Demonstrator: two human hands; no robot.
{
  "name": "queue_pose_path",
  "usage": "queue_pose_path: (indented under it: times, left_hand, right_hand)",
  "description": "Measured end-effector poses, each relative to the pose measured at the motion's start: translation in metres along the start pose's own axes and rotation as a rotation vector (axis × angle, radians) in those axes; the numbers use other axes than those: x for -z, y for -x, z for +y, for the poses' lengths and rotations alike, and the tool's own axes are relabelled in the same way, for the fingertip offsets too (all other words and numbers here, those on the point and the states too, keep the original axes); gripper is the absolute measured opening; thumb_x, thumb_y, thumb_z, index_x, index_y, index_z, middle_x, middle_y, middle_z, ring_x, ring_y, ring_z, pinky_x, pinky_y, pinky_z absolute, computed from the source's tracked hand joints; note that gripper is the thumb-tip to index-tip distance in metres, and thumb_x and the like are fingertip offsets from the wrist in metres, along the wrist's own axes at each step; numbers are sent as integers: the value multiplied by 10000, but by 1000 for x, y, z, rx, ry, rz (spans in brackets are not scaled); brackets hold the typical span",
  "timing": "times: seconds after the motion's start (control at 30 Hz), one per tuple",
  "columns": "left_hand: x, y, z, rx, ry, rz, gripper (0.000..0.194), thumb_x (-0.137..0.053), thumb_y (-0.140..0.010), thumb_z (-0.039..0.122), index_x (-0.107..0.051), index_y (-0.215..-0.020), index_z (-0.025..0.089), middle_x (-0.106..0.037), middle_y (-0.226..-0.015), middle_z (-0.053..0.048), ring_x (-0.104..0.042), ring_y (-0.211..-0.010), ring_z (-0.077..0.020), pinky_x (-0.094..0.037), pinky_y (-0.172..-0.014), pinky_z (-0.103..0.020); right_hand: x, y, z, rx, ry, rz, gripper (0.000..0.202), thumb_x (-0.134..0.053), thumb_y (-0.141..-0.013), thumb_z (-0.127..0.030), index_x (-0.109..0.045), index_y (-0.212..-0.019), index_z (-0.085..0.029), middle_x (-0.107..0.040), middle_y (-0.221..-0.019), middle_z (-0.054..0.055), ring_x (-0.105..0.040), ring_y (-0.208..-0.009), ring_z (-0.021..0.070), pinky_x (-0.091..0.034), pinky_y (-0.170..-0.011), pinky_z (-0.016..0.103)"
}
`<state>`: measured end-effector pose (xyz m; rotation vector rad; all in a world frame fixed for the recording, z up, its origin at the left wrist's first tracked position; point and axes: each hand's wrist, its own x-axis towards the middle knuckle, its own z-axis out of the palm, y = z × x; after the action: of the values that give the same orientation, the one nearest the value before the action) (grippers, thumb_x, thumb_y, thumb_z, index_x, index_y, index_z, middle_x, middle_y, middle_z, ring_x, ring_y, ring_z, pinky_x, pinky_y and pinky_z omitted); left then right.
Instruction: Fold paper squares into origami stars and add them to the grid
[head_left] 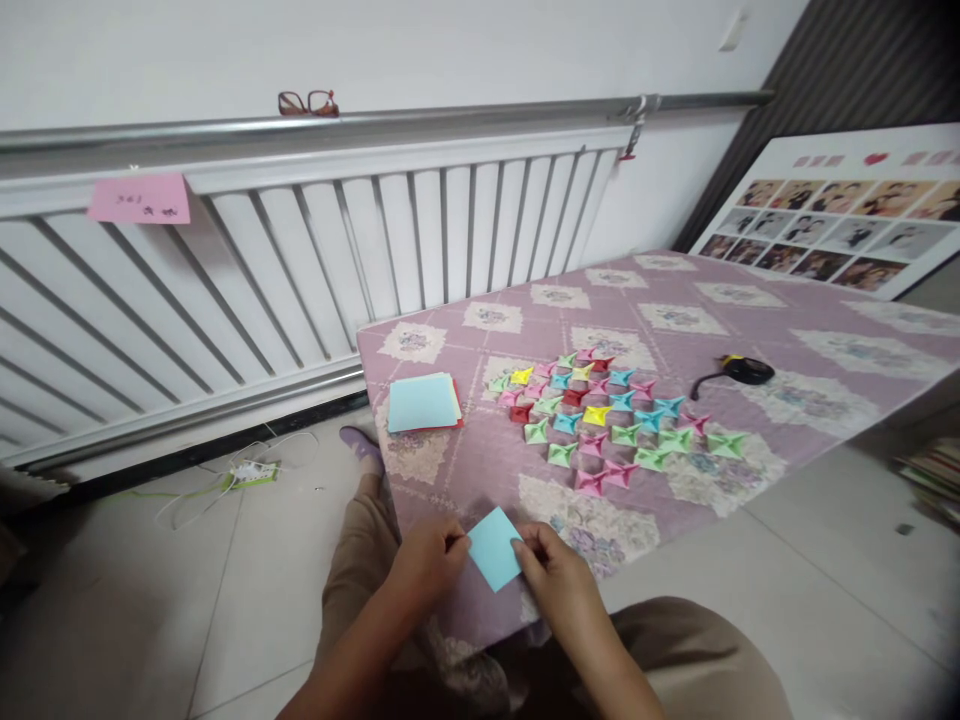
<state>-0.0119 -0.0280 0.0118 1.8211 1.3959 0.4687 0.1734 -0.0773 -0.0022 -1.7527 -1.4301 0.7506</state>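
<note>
Between my two hands a light blue square of paper is held over the near end of the table, turned so one corner points away from me. My left hand pinches its left corner. At the right corner, my right hand grips it with the thumb on top. Beyond my hands lie several folded paper stars in pink, green, blue, yellow and red, set out in rough rows. A stack of coloured paper sheets, light blue on top, rests near the table's left edge.
A floral purple tablecloth covers the table. A black object with a cord lies to the right. Behind stand a white radiator and a photo board. Glasses sit on the pipe; a power strip lies on the floor.
</note>
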Motion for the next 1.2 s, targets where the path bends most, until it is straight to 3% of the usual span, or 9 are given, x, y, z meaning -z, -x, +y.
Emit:
queue_pose_path:
  times: [0.2,0.37,0.53,0.63,0.7,0.9,1.07,1.2]
  left_hand:
    - [1,-13,5,3,-249,-39,172,-508,-815,264,-615,-715,175,-625,-756,-49,-542,-724,-203,-340,-664,-297]
    - [-5,-10,10,2,-372,-8,147,-492,-854,251,-607,-892,167,-628,-875,-73,-568,-820,-230,-392,-736,-330]
    - [-33,16,2,-298,-480,17,243,-470,-886,238,-599,-1091,212,-609,-1138,-75,-532,-1043,-240,-379,-927,-390]
    - [-55,33,-10,-468,-551,4,561,-569,-832,453,-473,-1311,177,-514,-1331,-117,-452,-1200,-305,-331,-1007,-446]
    - [-64,40,-17,-533,-606,-35,738,-591,-798,506,-365,-1397,137,-396,-1437,-143,-356,-1292,-339,-272,-1051,-491]
    - [-67,42,-22,-489,-672,-120,834,-597,-786,470,-220,-1463,161,-189,-1529,-107,-167,-1379,-383,-217,-1058,-583]
    - [-69,39,-22,-460,-653,-162,830,-606,-778,444,-223,-1463,175,-153,-1536,-111,-135,-1383,-399,-218,-1049,-616]
    - [-72,38,-22,-444,-618,-158,818,-601,-785,450,-231,-1462,178,-164,-1535,-106,-136,-1379,-407,-220,-1045,-628]
  right_hand:
    - [-3,-9,10,164,230,22,141,-489,-831,-292,-617,-850,-235,-671,-778,24,-615,-722,203,-422,-665,305]
    - [-9,-8,17,245,329,92,172,-463,-850,-251,-619,-914,-215,-687,-863,55,-633,-819,229,-442,-754,352]
    - [-11,-6,21,271,366,93,162,-458,-872,-230,-601,-944,-207,-679,-885,52,-630,-830,225,-446,-759,361]
    - [-12,-5,22,289,377,103,153,-460,-879,-230,-595,-948,-207,-672,-879,51,-623,-829,223,-448,-763,364]
    - [-13,-5,23,294,390,114,151,-463,-876,-226,-598,-941,-207,-665,-863,54,-616,-819,228,-451,-760,370]
    - [-8,-11,22,304,428,133,182,-491,-861,-256,-613,-983,-198,-642,-949,93,-586,-886,248,-454,-799,390]
    - [-7,-26,16,336,499,136,318,-522,-847,-332,-593,-1143,-241,-618,-1138,89,-554,-1047,270,-430,-837,416]
    - [-9,-34,14,345,505,95,288,-536,-836,-337,-622,-1104,-272,-618,-1147,69,-545,-1074,264,-414,-839,411]
